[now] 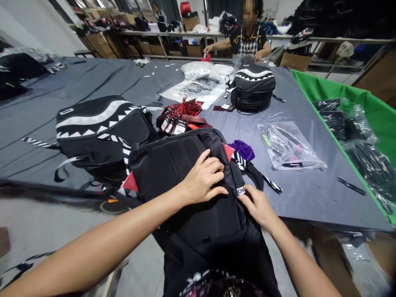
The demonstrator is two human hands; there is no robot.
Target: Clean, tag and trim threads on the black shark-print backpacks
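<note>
Pinching a white label — right hand, black backpack.

The palm of the left hand was hidden from view. Lettering on the white label beside the right hand was too small to read with certainty. The black backpack concealed part of the near edge of the tabletop. Print on the hang tags was illegible. Glare partly obscured the clear plastic bag's contents. The picture's left edge truncated the black bundle at the tabletop's far-left corner.
</note>
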